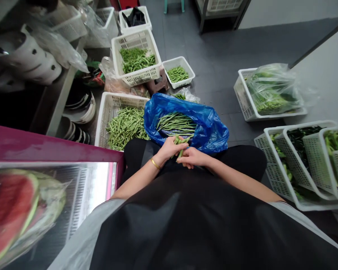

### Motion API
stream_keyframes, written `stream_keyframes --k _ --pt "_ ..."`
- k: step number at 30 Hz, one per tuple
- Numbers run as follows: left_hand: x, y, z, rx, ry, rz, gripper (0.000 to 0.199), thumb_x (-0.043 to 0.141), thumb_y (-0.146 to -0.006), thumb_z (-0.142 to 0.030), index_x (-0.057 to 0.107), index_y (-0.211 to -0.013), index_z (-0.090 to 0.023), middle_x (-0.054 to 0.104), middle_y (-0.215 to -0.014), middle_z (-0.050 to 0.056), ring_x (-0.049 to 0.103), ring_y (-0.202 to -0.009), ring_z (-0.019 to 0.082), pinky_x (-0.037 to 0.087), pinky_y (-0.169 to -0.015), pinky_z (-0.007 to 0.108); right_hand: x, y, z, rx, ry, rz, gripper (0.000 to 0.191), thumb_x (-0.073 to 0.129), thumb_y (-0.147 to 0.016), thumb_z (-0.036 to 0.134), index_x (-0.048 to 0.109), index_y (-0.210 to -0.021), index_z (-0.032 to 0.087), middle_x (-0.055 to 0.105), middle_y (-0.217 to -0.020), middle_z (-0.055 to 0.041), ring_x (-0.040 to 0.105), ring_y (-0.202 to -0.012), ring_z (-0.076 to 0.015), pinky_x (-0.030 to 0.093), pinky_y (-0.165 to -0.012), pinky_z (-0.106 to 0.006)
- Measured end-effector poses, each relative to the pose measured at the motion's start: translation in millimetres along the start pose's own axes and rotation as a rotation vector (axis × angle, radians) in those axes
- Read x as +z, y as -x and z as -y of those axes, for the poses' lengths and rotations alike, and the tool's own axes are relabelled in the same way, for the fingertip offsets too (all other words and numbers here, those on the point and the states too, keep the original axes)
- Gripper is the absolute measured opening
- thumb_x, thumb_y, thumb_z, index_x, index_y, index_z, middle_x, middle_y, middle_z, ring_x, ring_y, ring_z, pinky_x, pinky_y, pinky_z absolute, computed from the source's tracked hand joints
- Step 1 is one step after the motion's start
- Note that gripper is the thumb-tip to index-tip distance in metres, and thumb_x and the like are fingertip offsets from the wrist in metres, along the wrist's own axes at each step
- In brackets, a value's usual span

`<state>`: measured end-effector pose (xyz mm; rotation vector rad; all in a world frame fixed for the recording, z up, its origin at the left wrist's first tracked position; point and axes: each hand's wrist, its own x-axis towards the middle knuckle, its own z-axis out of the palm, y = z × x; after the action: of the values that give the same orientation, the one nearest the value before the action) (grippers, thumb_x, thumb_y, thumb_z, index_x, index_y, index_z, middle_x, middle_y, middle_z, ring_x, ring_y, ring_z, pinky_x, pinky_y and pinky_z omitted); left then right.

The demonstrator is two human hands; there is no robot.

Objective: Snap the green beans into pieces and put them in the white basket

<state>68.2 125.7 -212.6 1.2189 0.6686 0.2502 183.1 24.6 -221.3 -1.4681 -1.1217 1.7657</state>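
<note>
Close above my lap, my left hand [169, 148] is closed around a small bunch of green beans [183, 141], with a bracelet on its wrist. Beside it, my right hand [193, 157] has its fingers pinched on the lower end of the beans. An open blue plastic bag [214, 129] lies just beyond both hands, with long whole green beans [177, 123] inside. To the left of the bag, a white basket [101, 119] holds a heap of shorter bean pieces [129, 125].
Farther out are a white crate [136, 78] of green vegetables and a small white basket [181, 83] of beans. On the right stand a basket [243, 98] with bagged greens and several tilted baskets [276, 165]. A display case with cut watermelon [11, 210] is at my left.
</note>
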Motion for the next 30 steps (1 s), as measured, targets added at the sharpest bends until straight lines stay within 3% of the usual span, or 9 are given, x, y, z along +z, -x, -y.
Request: stream_keyframes --k 5,6,8,10,12,18,20,25,30 --pt "-4.4 4 -4 -0.013 -0.244 0.072 0.029 0.07 -0.061 -0.037 0.055 -0.069 -0.013 0.049 -0.05 -0.004 0.038 -0.04 0.005 0.028 -0.041 0.02 -27 21 23 -0.196 0.803 -0.406 0.027 0.053 -0.082 0.041 0.059 -0.077 0.015 0.062 -0.069 -0.0057 0.056 -0.061 -0.0151 0.037 -0.055 -0.025" --pt "-6.6 5 -5 -0.004 -0.297 0.116 0.027 0.069 -0.061 -0.035 0.056 -0.069 -0.012 0.05 -0.051 -0.004 0.039 -0.043 0.006 0.029 -0.044 0.02 -32 26 25 -0.243 0.9 -0.435 0.024 0.05 -0.084 0.038 0.059 -0.081 0.016 0.063 -0.075 -0.0071 0.057 -0.065 -0.0154 0.036 -0.056 -0.024" --pt "-9.3 7 -7 0.042 -0.407 0.197 0.021 0.068 -0.061 -0.029 0.057 -0.066 -0.013 0.049 -0.052 -0.004 0.039 -0.048 0.006 0.03 -0.048 0.02 -39 32 25 -0.296 1.004 -0.308 0.021 0.046 -0.086 0.032 0.058 -0.079 0.017 0.063 -0.075 -0.0066 0.055 -0.064 -0.0141 0.033 -0.055 -0.023" --pt "-8.4 9 -8 0.089 -0.475 0.233 0.017 0.068 -0.06 -0.024 0.056 -0.061 -0.013 0.047 -0.052 -0.005 0.038 -0.051 0.006 0.029 -0.051 0.02 -40 32 21 -0.329 0.977 -0.165 0.024 0.044 -0.086 0.03 0.053 -0.066 0.018 0.058 -0.064 -0.0034 0.05 -0.056 -0.012 0.031 -0.052 -0.023" --pt "-3.2 10 -7 0.094 -0.442 0.225 0.018 0.068 -0.06 -0.024 0.053 -0.06 -0.013 0.046 -0.052 -0.005 0.038 -0.051 0.006 0.028 -0.05 0.02 -35 27 13 -0.351 0.787 -0.145 0.031 0.044 -0.086 0.033 0.047 -0.059 0.019 0.052 -0.055 -0.0004 0.046 -0.05 -0.0107 0.031 -0.051 -0.023" --pt "21.9 1 14 -0.06 0.065 -0.023 0.037 0.069 -0.065 -0.042 0.043 -0.073 -0.017 0.052 -0.052 -0.005 0.039 -0.036 0.005 0.027 -0.039 0.019 -13 -3 -14 -0.27 -0.241 -0.581 0.043 0.045 -0.081 0.054 0.043 -0.056 0.02 0.044 -0.042 0.0044 0.042 -0.039 -0.0094 0.038 -0.044 -0.024" --pt "20.7 -7 20 -0.13 0.23 -0.082 0.041 0.073 -0.061 -0.042 0.042 -0.072 -0.017 0.054 -0.054 -0.004 0.04 -0.036 0.005 0.028 -0.037 0.018 -16 -7 -18 -0.234 -0.343 -0.555 0.042 0.05 -0.077 0.057 0.046 -0.058 0.02 0.044 -0.042 0.0049 0.045 -0.039 -0.0103 0.039 -0.043 -0.024" --pt "-3.0 -23 26 -0.208 0.572 -0.249 0.044 0.078 -0.055 -0.035 0.041 -0.067 -0.016 0.047 -0.051 -0.007 0.038 -0.039 0.002 0.029 -0.038 0.014 -38 0 -16 -0.163 0.137 -0.171 0.037 0.049 -0.082 0.047 0.051 -0.059 0.017 0.05 -0.044 0.0035 0.048 -0.043 -0.0095 0.037 -0.048 -0.022" --pt "-11.7 -27 33 -0.266 0.479 -0.081 0.045 0.076 -0.055 -0.046 0.047 -0.071 -0.015 0.048 -0.051 -0.006 0.04 -0.037 0.004 0.029 -0.035 0.017 -45 -20 -6 -0.227 0.421 -0.223 0.034 0.042 -0.087 0.037 0.054 -0.062 0.017 0.057 -0.051 0.0014 0.05 -0.048 -0.0091 0.037 -0.052 -0.021"
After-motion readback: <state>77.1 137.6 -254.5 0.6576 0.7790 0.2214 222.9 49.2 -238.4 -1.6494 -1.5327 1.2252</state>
